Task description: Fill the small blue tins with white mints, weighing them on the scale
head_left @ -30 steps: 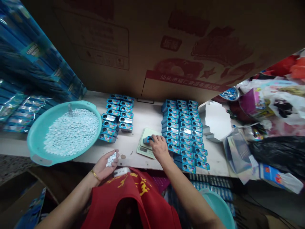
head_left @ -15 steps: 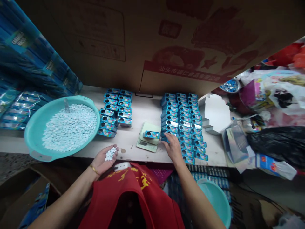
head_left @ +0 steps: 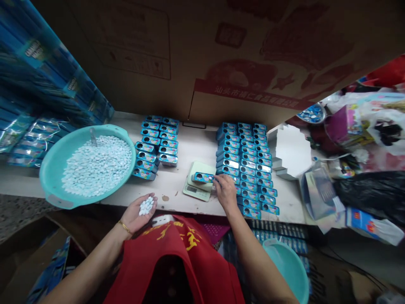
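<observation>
1. We had the left hand (head_left: 138, 218) cupped palm-up, a narrow hold on a small pile of white tablets (head_left: 146, 206). The cup probably kept them from rolling off.
2. The right hand (head_left: 225, 193) was reaching left, its fingertips (head_left: 217, 180) at the right end of a blue tin (head_left: 202, 177). We could not tell whether they pinched it or only touched it.
3. That tin lay flat on a digital scale (head_left: 191, 191), near the front edge of the bench (head_left: 177, 185). It likely sat alone there so the reading covered one tin.
4. Blue tins stood in tight rows on both sides of the scale: a left block (head_left: 155, 141) and a larger right block (head_left: 243, 169). Their round openings faced up, probably for easy filling and counting.
5. A teal basin (head_left: 126, 143) sat at the bench's left end, heaped with loose tablets (head_left: 96, 166), with a small scoop (head_left: 93, 137) standing in them. It was within easy reach of the left hand, likely on purpose.
6. A stepped white card insert (head_left: 292, 150) lay at the bench's right end, under an overhanging cardboard carton (head_left: 190, 42).
</observation>
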`<state>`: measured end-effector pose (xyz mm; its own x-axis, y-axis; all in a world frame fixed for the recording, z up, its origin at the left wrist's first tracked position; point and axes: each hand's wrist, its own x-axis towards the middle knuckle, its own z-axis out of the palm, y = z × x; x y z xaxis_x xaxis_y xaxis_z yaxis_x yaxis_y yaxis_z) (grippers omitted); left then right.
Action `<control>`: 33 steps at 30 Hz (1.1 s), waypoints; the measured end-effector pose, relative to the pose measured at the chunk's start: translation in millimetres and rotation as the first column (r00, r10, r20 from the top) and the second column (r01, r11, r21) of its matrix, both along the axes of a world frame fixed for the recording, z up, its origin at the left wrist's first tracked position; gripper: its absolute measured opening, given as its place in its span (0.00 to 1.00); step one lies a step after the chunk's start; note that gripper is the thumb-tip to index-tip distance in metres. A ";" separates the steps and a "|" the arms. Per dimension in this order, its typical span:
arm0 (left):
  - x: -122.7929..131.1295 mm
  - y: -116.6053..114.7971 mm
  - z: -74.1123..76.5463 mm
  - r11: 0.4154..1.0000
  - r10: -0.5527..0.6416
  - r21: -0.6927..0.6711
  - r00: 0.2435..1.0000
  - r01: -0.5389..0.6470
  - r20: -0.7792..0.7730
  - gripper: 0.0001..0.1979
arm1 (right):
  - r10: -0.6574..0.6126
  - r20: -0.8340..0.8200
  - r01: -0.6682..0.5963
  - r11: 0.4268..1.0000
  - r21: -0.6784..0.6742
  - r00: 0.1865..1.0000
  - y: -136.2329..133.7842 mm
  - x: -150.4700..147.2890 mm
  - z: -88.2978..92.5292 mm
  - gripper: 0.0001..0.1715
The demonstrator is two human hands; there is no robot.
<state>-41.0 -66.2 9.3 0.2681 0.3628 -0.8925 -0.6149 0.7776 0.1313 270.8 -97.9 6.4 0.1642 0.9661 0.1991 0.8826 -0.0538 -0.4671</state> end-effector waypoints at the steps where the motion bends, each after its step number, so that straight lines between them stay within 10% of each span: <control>1: 0.8 -0.2 0.8 1.000 0.007 -0.006 1.000 -0.007 -0.004 0.07 | 0.000 0.001 0.000 1.000 0.001 1.000 1.2 -0.9 0.2 0.13; 20: 9.1 2.6 -10.5 1.000 -0.011 0.026 0.998 0.010 0.066 0.06 | -0.005 0.116 0.013 0.998 -0.063 0.993 12.0 -9.5 1.2 0.12; 28: 32.7 8.0 -3.8 0.989 -0.134 0.074 0.984 0.126 0.118 0.08 | 0.208 -0.025 -0.209 0.976 -0.061 0.978 9.2 -53.8 21.4 0.14; 33: 48.6 2.8 -3.7 0.983 -0.182 0.061 0.960 0.173 0.212 0.08 | 0.482 -0.032 -0.479 0.857 -0.192 0.875 -7.5 -112.3 34.4 0.20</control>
<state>7.6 -63.4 5.6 0.5162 0.3273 -0.7915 -0.4849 0.8734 0.0449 158.6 -105.4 40.8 -0.3320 0.9433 0.0046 0.8289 0.2941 -0.4759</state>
